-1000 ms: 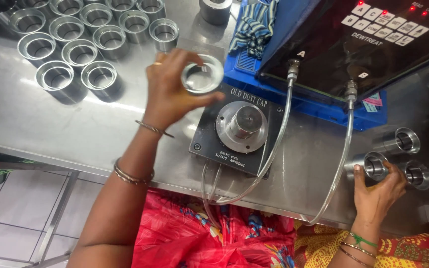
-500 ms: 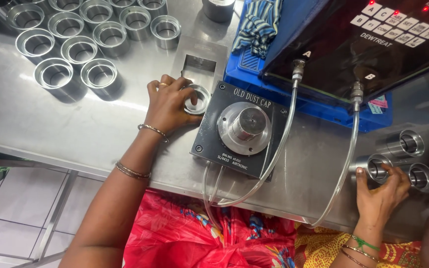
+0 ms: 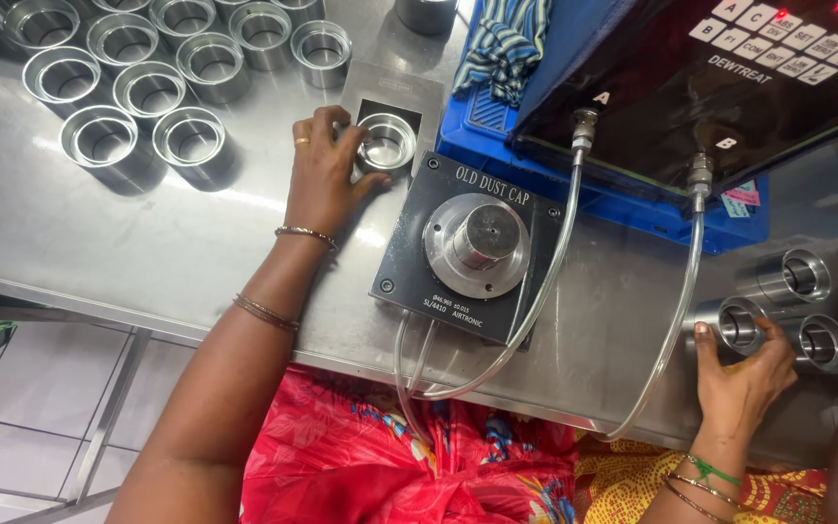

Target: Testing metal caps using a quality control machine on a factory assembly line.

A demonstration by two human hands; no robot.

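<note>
My left hand (image 3: 322, 173) grips a short shiny metal ring (image 3: 387, 144) and presses it onto a small grey square plate (image 3: 392, 89) on the steel table. Just right of it lies a black square gauge base (image 3: 409, 254) with a round metal plug (image 3: 483, 239) standing in its middle. My right hand (image 3: 744, 376) is at the table's near right edge, fingers closed around a metal cylinder (image 3: 737, 325) that lies on its side.
Several identical metal rings (image 3: 138, 89) stand grouped at the far left. Two more cylinders (image 3: 807, 276) lie beside my right hand. A black control box (image 3: 652, 87) with a keypad sits on a blue tray (image 3: 584, 189); clear tubes (image 3: 676, 320) run from it toward the gauge base.
My left hand has brought the ring down from above the table onto the grey plate beside the gauge base. My right hand stays on the lying cylinder.
</note>
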